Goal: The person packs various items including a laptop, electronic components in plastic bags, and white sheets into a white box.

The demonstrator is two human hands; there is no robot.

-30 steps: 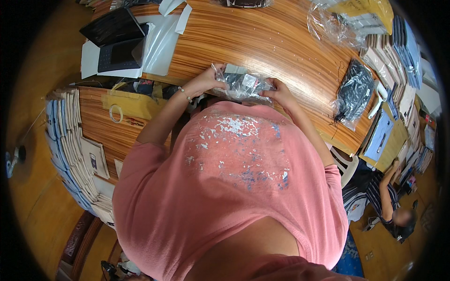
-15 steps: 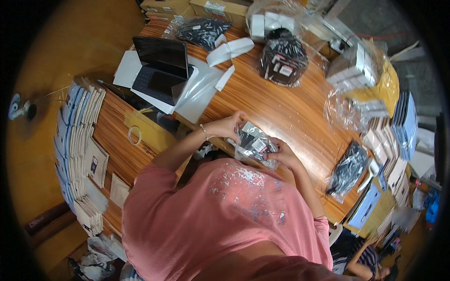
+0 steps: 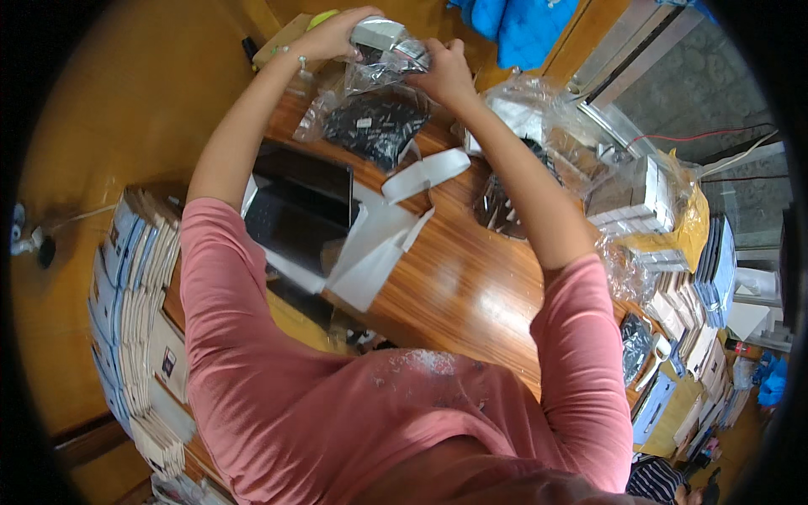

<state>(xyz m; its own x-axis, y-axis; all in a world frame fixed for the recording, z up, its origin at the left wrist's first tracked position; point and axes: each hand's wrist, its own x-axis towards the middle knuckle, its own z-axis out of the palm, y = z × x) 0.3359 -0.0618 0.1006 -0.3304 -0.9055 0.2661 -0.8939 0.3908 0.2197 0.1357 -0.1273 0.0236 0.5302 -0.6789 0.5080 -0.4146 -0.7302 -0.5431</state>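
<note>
Both my arms reach out over the far end of the wooden table [image 3: 480,286]. Between them hangs a clear plastic bag [image 3: 391,61] with a white, box-like piece and dark contents. My left hand [image 3: 347,34] is closed on the bag's left side, beside the white piece. Gripping its right side is my right hand [image 3: 448,74], with its fingers curled round the plastic. Just below the hands lies a larger clear bag of small black pieces [image 3: 374,126]. What exactly the held bag contains is too small to make out.
A laptop [image 3: 303,210] and white paper strips [image 3: 429,174] lie on the table. Small white boxes [image 3: 635,198] in plastic stand at the right, near a yellow bag [image 3: 694,215]. Stacked packets [image 3: 143,295] line the left edge. Another person [image 3: 661,478] is at lower right.
My hands have carried the plastic bag from the table's near edge, close to my body, out to the far end. Both arms are now stretched forward, and the view has shifted.
</note>
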